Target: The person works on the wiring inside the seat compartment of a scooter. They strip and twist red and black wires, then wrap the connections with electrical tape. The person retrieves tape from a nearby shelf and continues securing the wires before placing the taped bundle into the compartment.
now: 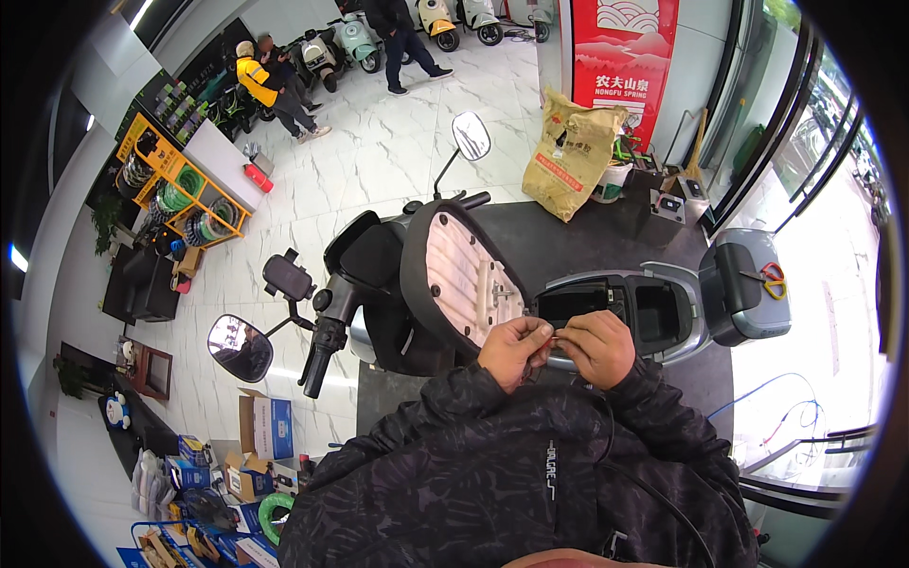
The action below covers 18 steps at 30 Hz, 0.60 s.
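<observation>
My left hand [514, 352] and my right hand [592, 348] meet low over the scooter's open under-seat compartment [663, 308], fingertips pinched around something small and thin that I cannot make out. The raised seat [454, 265], pale underside showing, stands just left of and behind my hands. The handlebar [327, 341] with a phone holder [289, 275] and mirrors is at the left. A silver-and-black rear box [743, 284] at the right has a red-and-yellow handled tool [770, 281] on it.
The scooter stands on a dark mat [379, 407]. A paper sack [568, 161], bucket [609, 185] and batteries [663, 213] are beyond it. Left are an orange rack [194, 189] and boxes [265, 426]. People [270, 85] stand near parked scooters behind; glass doors are at right.
</observation>
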{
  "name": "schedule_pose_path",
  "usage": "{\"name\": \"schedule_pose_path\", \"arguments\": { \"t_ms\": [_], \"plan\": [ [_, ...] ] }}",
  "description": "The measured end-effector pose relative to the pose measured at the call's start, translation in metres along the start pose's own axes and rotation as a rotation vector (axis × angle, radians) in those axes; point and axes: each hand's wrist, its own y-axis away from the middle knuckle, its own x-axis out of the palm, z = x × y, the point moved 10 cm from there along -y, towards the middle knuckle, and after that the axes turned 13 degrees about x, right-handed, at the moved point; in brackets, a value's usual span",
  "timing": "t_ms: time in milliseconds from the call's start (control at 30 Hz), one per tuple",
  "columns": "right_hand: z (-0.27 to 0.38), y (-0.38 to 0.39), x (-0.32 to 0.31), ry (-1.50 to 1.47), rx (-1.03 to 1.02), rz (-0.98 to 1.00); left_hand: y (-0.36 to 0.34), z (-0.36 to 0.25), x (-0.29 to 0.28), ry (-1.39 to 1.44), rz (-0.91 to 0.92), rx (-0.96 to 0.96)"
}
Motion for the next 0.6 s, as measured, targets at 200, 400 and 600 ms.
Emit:
{"name": "schedule_pose_path", "arguments": {
  "t_ms": [200, 400, 600],
  "plan": [
    [0.003, -0.003, 0.000, -0.001, -0.045, 0.021, -0.004, -0.008, 0.001, -0.073, -0.012, 0.021],
    [-0.073, 0.031, 0.063, -0.845, 0.993, 0.448, 0.003, -0.060, 0.029, -0.772, 0.143, 0.494],
    [-0.049, 0.035, 0.081, -1.564, 1.199, 0.563, 0.017, -0.098, 0.044, -0.862, 0.137, 0.814]
  ]
}}
